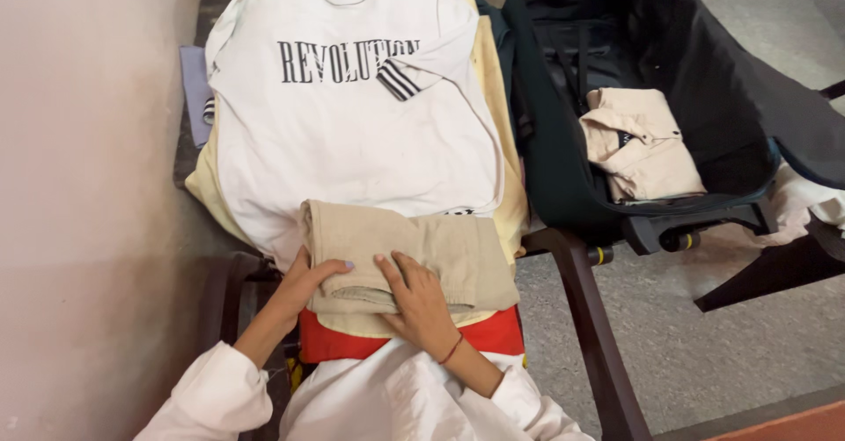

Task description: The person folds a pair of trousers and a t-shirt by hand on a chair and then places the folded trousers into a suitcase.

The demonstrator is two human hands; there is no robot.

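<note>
Both your hands are pressing flat on the folded beige cotton trousers [407, 260] at lower centre — left hand [308, 284] cupping the edge, right hand [421, 305] spread open. One cream folded garment [640, 142] is sitting packed in the black soft suitcase [550, 164]; the white printed T-shirt [352, 115] is lying unfolded.

white printed t-shirt [352, 133], black suitcase [563, 177], cream shirt [641, 146]
</note>
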